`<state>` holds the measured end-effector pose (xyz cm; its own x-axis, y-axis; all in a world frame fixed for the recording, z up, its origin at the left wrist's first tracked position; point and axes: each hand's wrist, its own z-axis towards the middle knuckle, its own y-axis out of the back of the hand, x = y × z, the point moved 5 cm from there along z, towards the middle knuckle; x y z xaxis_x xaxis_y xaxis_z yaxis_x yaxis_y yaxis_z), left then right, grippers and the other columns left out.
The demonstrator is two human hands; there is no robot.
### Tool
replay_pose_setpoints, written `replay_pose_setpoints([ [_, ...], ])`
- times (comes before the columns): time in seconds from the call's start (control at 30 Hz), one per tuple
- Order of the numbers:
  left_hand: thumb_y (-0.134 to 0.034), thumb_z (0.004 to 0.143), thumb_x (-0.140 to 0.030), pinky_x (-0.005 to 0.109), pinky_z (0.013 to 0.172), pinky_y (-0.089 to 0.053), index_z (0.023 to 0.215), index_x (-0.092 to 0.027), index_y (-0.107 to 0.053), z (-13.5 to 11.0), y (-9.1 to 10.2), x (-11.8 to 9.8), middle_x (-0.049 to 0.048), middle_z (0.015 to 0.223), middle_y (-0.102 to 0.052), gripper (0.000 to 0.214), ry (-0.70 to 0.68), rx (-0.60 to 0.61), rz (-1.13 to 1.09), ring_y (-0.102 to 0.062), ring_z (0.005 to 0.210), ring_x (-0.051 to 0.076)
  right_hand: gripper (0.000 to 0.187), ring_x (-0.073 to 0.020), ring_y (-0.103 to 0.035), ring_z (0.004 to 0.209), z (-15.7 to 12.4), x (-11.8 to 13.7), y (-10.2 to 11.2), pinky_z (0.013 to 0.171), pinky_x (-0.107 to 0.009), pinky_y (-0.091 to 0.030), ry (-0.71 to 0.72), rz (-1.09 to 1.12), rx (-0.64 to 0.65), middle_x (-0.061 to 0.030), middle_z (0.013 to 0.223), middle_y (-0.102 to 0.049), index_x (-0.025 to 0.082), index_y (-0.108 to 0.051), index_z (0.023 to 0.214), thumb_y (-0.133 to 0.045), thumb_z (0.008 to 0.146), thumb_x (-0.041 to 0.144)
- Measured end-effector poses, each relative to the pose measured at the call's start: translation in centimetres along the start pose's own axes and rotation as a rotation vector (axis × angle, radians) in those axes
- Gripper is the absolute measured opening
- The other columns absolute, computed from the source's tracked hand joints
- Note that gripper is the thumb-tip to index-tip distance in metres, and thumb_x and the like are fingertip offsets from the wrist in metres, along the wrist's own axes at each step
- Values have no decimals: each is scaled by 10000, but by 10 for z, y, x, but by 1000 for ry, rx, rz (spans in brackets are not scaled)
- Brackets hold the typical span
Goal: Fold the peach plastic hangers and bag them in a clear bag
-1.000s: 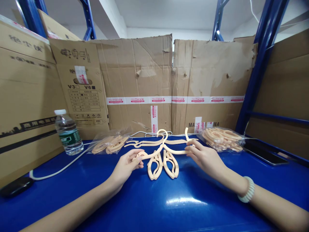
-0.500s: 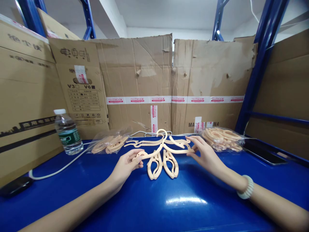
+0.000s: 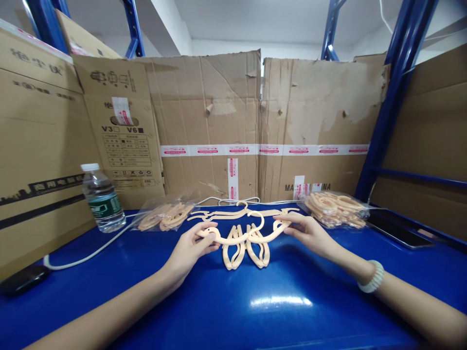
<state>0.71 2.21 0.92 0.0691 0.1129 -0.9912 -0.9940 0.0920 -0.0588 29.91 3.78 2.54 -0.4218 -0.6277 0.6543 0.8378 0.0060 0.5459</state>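
Note:
My left hand [image 3: 193, 245] pinches one end of a cream-coloured folding hanger [image 3: 230, 241]. The other end of that hanger is gripped between the fingers and thumb of my right hand [image 3: 310, 234]. Its hook curves up and over to the right, and its two arms dip towards the middle joint. Just below and behind it, two folded hangers [image 3: 258, 257] lie side by side on the blue table [image 3: 233, 311]. Farther back, opened-out hangers [image 3: 222, 214] lie across the tabletop, partly hidden by the held one.
Clear bags of folded hangers [image 3: 166, 216] sit at the back left and right. A water bottle [image 3: 104, 199] stands at left, near a black device [image 3: 24, 280] and white cable. At right lies a phone [image 3: 399, 232]. Cardboard boxes [image 3: 211, 112] wall the back.
The held hanger has come lower and nearer to me. Its hook has swung right, and the right arm no longer stands spread open. My right hand has closed on its right end.

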Motion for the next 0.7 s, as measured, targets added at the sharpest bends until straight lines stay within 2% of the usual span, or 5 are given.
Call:
replay_pose_setpoints([
  [0.1, -768, 667, -373, 300, 737, -568, 1052, -165, -599, -1, -3, -1, 13, 825, -619, 469, -30, 24, 18, -637, 773, 164, 365, -251, -583, 1082, -1, 3, -6, 926, -455, -486, -52, 128, 76, -102, 1145, -640, 190, -632, 1160, -594, 845, 372],
  [0.2, -744, 699, -393, 288, 685, -574, 1103, -189, -576, -2, -5, -2, 12, 866, -614, 483, -63, 50, 35, -632, 772, 160, 416, -229, -609, 994, -3, 5, -17, 865, -436, -518, -117, 279, 115, -90, 1080, -636, 195, -585, 1186, -638, 822, 388],
  [0.37, -714, 732, -419, 262, 621, -570, 1135, -193, -531, -3, -10, -1, 10, 857, -613, 497, -95, 66, 49, -616, 770, 162, 499, -158, -619, 812, -4, 15, -33, 692, -297, -533, -151, 585, 67, -37, 931, -602, 206, -475, 1153, -734, 748, 339],
  [0.5, -684, 764, -423, 251, 594, -562, 1144, -185, -499, -7, -18, -1, 31, 859, -635, 485, -132, 117, 74, -620, 767, 173, 561, -130, -611, 698, -5, 25, -39, 625, -268, -510, -142, 705, 36, -9, 865, -623, 257, -350, 1132, -751, 744, 310],
  [0.7, -646, 806, -392, 249, 577, -558, 1158, -183, -493, -14, -27, -7, 53, 893, -646, 438, -210, 160, 141, -643, 762, 188, 240, -130, -610, 692, -10, 45, -46, 689, -294, -521, -33, 556, 158, -6, 790, -620, 199, -475, 886, -622, 868, 389],
])
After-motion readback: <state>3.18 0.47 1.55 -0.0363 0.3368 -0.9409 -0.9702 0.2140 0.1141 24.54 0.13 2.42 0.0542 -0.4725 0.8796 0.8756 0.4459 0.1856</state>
